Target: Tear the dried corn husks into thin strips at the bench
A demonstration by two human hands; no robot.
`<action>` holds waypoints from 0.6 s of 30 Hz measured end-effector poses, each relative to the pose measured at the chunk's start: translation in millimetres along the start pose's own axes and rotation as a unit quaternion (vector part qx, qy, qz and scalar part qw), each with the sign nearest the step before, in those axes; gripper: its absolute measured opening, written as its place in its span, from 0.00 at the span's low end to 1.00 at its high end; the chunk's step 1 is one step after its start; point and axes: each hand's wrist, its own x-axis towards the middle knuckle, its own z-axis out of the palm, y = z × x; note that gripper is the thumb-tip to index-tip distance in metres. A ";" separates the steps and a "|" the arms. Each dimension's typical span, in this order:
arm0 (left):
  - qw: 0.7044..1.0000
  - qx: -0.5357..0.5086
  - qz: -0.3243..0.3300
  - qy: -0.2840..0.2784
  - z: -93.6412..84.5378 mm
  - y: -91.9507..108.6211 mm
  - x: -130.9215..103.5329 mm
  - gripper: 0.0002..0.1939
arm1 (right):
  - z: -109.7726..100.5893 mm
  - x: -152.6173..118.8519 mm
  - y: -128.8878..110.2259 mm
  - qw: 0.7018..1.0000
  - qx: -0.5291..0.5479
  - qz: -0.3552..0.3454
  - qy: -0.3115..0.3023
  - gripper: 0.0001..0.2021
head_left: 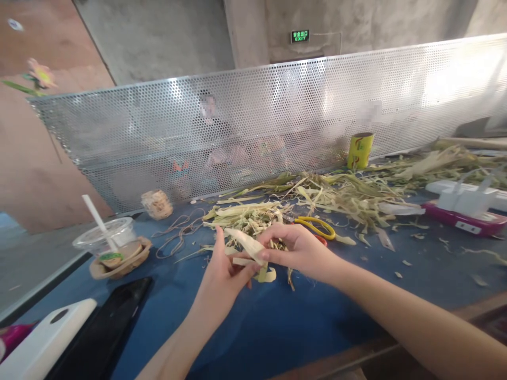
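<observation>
A pale strip of dried corn husk spans the gap between my two hands above the blue table. My left hand pinches its lower part between thumb and fingers, the index finger pointing up. With thumb and index finger, my right hand grips the husk from the right side. A curled husk end hangs below the fingers. Just behind my hands lies a heap of husk strips. A yellow-handled pair of scissors rests behind my right hand, partly hidden; something orange-red shows beneath it.
Left stand a plastic cup with a straw in a brown holder, a black phone and a white device. Twine lies by a twine ball. A perforated metal screen edges the back; right are a yellow can and a magenta power strip.
</observation>
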 end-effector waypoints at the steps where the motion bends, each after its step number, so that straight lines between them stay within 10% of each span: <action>1: 1.000 0.013 -0.001 -0.009 -1.5 0.7 0.9 0.62 | -0.4 -0.4 -1.2 1.000 -0.010 -0.022 -0.009 0.03; 18: 1.000 0.003 -0.020 0.024 -7.9 3.2 4.9 0.62 | -3.9 -2.8 -9.6 0.974 -0.211 -0.072 -0.029 0.03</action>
